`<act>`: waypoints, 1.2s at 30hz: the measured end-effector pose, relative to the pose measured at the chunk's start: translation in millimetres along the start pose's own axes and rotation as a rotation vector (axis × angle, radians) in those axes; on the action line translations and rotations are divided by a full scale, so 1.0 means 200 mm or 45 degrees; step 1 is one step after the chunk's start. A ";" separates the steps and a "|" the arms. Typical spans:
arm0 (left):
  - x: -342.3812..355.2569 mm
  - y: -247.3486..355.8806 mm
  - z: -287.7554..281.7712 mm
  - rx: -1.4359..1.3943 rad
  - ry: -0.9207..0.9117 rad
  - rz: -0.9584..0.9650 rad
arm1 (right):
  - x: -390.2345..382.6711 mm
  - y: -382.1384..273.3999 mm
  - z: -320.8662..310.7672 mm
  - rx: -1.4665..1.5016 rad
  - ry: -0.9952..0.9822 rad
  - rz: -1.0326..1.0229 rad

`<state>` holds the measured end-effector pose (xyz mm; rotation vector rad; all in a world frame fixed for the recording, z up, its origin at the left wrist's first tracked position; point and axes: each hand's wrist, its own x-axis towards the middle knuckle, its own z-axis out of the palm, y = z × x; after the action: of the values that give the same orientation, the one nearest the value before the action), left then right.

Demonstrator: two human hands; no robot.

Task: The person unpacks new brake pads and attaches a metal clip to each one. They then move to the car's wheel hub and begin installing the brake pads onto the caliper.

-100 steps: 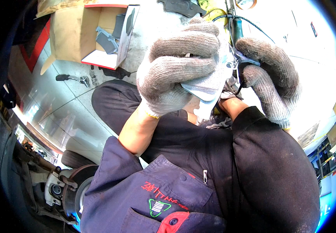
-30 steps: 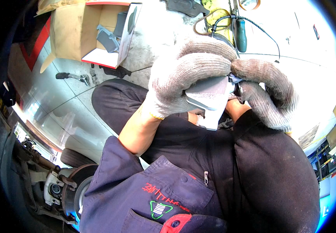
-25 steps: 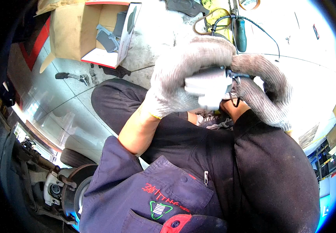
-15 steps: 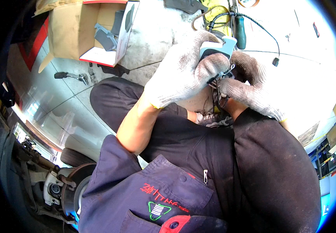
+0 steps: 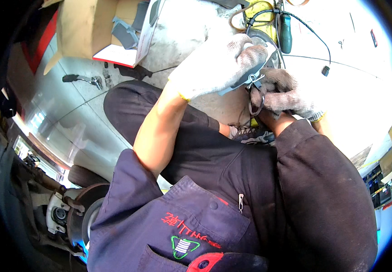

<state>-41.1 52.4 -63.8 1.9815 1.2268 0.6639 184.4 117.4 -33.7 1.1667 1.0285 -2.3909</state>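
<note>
My left hand (image 5: 216,68), in a knit glove, is closed on a grey brake pad (image 5: 246,75), whose metal edge shows below the fingers. On the pad's near end sit a small metal clip (image 5: 255,78) and a dark loop (image 5: 259,105), too small to identify surely. My right hand (image 5: 286,95), also gloved, is closed round this end, with its fingers curled beside the clip and loop; its fingertips are partly hidden. Beyond my hands lie a green-handled tool (image 5: 285,34) and a black cable with a connector (image 5: 325,70).
I sit cross-legged on the tiled floor (image 5: 87,118). An open cardboard box (image 5: 76,34) holds grey pads (image 5: 125,34); near it lie a ratchet (image 5: 89,81) and dark plates (image 5: 132,70). A yellow object (image 5: 257,16) lies ahead. A wheel hub with brake disc (image 5: 78,217) is at lower left.
My left hand has rolled over from a fingers-up grip on the pad, turning it round, and moved up and forward. My right hand has shifted left along with it.
</note>
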 end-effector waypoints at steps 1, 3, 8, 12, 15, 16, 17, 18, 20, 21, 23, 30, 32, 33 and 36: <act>0.01 -0.05 0.04 0.000 0.026 0.050 | 0.00 0.03 -0.02 0.024 0.053 -0.026; 0.02 -0.06 0.02 0.094 0.044 0.082 | 0.05 0.08 -0.01 0.081 0.052 -0.133; 0.00 -0.06 0.02 -0.075 0.026 -0.147 | 0.10 0.11 0.00 0.546 0.007 -0.136; 0.00 -0.08 0.03 0.141 0.012 0.094 | 0.12 0.04 0.07 0.047 0.311 -0.055; 0.01 -0.07 0.06 0.173 0.011 0.090 | 0.15 0.10 0.09 0.100 0.375 -0.099; 0.02 -0.07 0.09 0.192 0.017 0.097 | 0.15 0.09 0.08 0.112 0.385 -0.056; 0.02 -0.08 0.11 0.149 0.023 0.083 | 0.15 0.11 0.07 0.124 0.404 -0.052; 0.04 -0.08 0.12 0.111 0.022 0.067 | 0.14 0.12 0.06 0.143 0.417 -0.053; 0.06 -0.06 0.10 0.056 0.010 0.006 | 0.14 0.12 0.06 0.179 0.445 -0.081; 0.06 -0.05 0.07 0.038 0.000 -0.040 | 0.14 0.10 0.08 0.197 0.459 -0.109; 0.07 -0.02 0.06 -0.010 0.020 -0.143 | 0.14 0.08 0.12 0.279 0.521 -0.160; 0.12 0.11 0.19 -0.056 0.375 -0.762 | 0.03 -0.09 0.05 0.348 0.431 -0.013; 0.12 0.10 0.21 -0.065 0.422 -0.758 | 0.03 -0.11 0.05 0.349 0.434 -0.030; 0.13 0.10 0.21 -0.076 0.430 -0.767 | 0.04 -0.11 0.07 0.362 0.474 -0.088; 0.15 0.10 0.23 -0.129 0.461 -0.751 | 0.06 -0.05 0.06 0.338 0.509 -0.058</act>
<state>15.8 58.9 -75.1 1.3400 1.8478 0.7705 164.8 116.3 -33.3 1.7883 0.8652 -2.4403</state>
